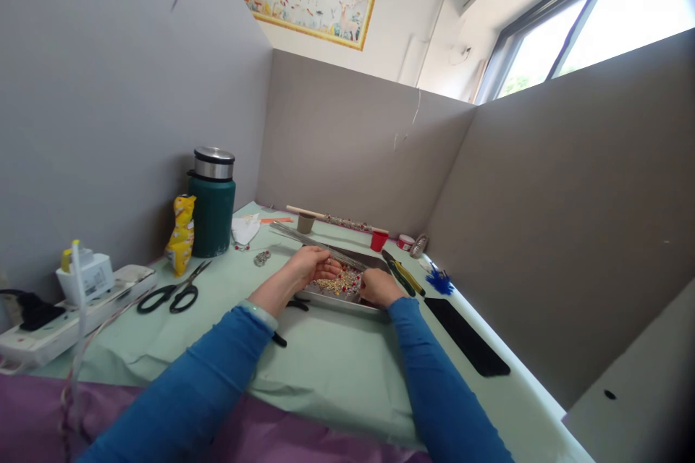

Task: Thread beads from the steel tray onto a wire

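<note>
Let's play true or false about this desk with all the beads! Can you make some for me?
1. The left hand and the right hand are both over the metal tray of beads. True.
2. The scissors lie inside the tray. False: they lie on the green mat, left of the tray.
3. The flask is dark green with a silver lid. True.
4. The small cup at the back is blue. False: it is red.

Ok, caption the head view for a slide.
Left hand and right hand over beads in a metal tray, scissors nearby.
</note>
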